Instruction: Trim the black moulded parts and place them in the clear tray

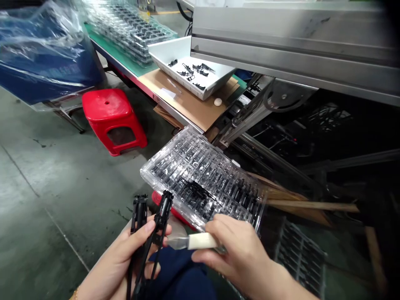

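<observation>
My left hand (pixel 125 260) grips two long black plastic parts (pixel 164 212), held upright side by side with their heads above my fingers. My right hand (pixel 240 254) holds a small knife (pixel 195 241) with a pale wrapped handle, its blade tip touching the right-hand part near my left thumb. Just beyond both hands lies a clear plastic tray (pixel 203 175) filled with rows of black parts, with a few loose ones lying on top.
A red stool (pixel 111 116) stands on the grey floor at left. On the bench behind are a white bin (pixel 168 52) with a few black parts, cardboard sheets (pixel 193 104) and stacked clear trays (pixel 131 29). A metal machine frame (pixel 293 46) overhangs at right.
</observation>
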### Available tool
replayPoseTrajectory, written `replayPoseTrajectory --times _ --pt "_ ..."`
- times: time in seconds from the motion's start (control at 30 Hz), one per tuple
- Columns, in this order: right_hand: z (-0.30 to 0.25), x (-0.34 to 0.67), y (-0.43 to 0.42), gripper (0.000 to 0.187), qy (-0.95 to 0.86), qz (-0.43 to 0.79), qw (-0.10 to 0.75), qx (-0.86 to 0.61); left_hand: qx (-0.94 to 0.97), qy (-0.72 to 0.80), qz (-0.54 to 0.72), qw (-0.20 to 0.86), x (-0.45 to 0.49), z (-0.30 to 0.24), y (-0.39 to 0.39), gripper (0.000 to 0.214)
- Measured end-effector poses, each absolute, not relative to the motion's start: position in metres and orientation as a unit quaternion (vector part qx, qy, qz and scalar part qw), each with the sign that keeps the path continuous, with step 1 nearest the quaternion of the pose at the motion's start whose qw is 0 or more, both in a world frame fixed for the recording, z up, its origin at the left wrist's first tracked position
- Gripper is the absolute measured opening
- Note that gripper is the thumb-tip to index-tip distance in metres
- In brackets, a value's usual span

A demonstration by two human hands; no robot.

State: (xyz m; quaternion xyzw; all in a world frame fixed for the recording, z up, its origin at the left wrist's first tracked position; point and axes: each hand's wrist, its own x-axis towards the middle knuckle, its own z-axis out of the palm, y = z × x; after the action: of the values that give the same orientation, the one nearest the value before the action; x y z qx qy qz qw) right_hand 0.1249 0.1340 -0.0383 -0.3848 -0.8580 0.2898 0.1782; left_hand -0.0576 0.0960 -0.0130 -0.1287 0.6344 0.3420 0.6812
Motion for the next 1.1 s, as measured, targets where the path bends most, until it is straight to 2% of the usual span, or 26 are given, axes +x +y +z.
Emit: replayPoseTrajectory --times 0.17,0.23,0.33,0.47,0.57,0.63,0.73,0.93,1.1 --pt "-0.042 0.099 0.122 0.009 -0.694 0.515 0.279 -0.419 -0.089 0.627 0.353 0.689 -0.057 -0.019 0.096 0.027" --pt "-0.042 0.087 0.118 0.019 -0.659 0.552 0.316 -0.402 -0.076 0.619 0.372 0.688 -0.055 -0.021 0.096 0.020" --pt "-0.050 0.073 0.115 0.018 -0.660 0.523 0.344 -0.416 -0.052 0.644 0.396 0.652 -0.048 -0.023 0.098 0.018" --pt "-0.069 0.061 0.105 0.017 -0.694 0.424 0.409 -0.415 -0.003 0.702 0.387 0.598 -0.044 -0.027 0.102 0.025" --pt "-0.084 0.061 0.096 0.013 -0.688 0.401 0.436 -0.419 0.001 0.702 0.389 0.597 -0.052 -0.036 0.104 0.027" --pt "-0.098 0.067 0.093 0.013 -0.704 0.411 0.378 -0.438 -0.021 0.685 0.406 0.604 -0.063 -0.044 0.105 0.024" --pt "-0.131 0.090 0.102 0.018 -0.721 0.386 0.244 -0.522 -0.059 0.676 0.416 0.605 -0.077 -0.052 0.106 0.021" --pt "-0.207 0.147 0.139 0.024 -0.656 0.279 0.153 -0.684 -0.108 0.644 0.397 0.645 -0.074 -0.044 0.108 0.022" --pt "-0.223 0.170 0.148 0.011 -0.651 0.253 0.124 -0.705 -0.147 0.614 0.376 0.678 -0.067 -0.032 0.108 0.025"
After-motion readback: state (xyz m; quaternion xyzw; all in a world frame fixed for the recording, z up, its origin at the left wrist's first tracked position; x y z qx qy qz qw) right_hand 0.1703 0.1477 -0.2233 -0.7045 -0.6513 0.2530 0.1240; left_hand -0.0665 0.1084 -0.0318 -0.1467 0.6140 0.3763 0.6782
